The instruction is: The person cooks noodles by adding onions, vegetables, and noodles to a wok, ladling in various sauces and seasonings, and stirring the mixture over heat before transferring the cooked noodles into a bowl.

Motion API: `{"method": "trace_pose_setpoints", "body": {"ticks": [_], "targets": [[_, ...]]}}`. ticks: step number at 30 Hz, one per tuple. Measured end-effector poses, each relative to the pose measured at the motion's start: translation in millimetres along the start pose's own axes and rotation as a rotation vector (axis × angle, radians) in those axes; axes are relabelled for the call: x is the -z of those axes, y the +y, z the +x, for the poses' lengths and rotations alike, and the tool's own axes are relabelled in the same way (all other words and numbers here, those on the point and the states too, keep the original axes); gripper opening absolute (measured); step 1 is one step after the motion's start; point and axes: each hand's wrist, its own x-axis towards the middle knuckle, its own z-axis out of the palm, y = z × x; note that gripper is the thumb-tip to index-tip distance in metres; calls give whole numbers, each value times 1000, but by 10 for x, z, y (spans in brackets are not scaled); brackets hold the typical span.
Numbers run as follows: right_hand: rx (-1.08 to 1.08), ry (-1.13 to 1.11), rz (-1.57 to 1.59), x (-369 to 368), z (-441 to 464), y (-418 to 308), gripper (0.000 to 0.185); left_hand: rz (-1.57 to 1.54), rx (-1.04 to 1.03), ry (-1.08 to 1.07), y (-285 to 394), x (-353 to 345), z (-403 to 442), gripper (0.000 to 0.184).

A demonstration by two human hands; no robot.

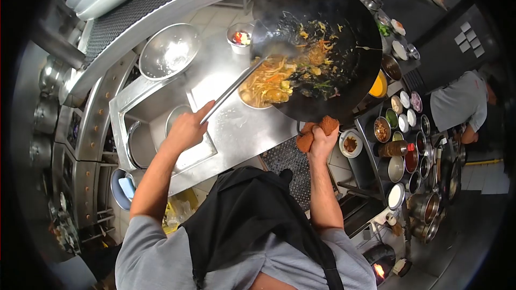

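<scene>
My left hand (189, 129) is closed round the long metal handle of a ladle (232, 89), its index finger stretched along the handle. Steam blurs the ladle's far end at the wok's left side. With an orange-brown cloth (305, 138), my right hand (323, 140) grips the near edge of a large black wok (352, 78), which is tilted. Noodles with egg and greens (317, 64) lie inside it. More noodles (264, 85) fill a round dish under the wok's left rim, on the steel counter (236, 123).
A metal bowl (170, 51) and a white tub (240, 37) stand behind the sink (156, 107). Several ingredient containers (396, 167) line the right side. A co-worker (461, 101) bends at the far right. A flame (379, 271) burns at lower right.
</scene>
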Motion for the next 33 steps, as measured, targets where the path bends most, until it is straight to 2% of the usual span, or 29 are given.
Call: {"method": "trace_pose_setpoints", "body": {"ticks": [5,8,11,14,17,21,24,27,28,31,33], "targets": [[62,15,-67,-14,107,89,36,-29,-62,-5,-31,309,-481,66],[-7,24,-56,-105,47,-86,35,-39,-67,138,-76,66,-283,66],[47,17,-75,-71,86,-15,36,-60,57,113,-19,-78,-154,66],[43,16,-60,-57,142,38,35,-127,39,76,-117,-113,-452,67],[72,26,-85,-137,153,42,36,-116,38,-2,-74,159,-876,67],[26,15,-3,-255,143,2,36,-83,21,82,8,58,-956,65],[93,5,-28,-260,219,108,37,-4,-70,160,89,-265,-796,62],[65,33,-26,-431,190,-84,39,107,-72,149,-42,-345,-871,62],[70,30,-12,-431,207,-59,38,88,-61,197,-75,-294,-932,65],[87,33,15,-362,249,-73,38,108,-14,149,-361,-245,-1012,66],[92,27,37,-387,240,-103,37,-9,-42,161,-390,-269,-876,69]]}}
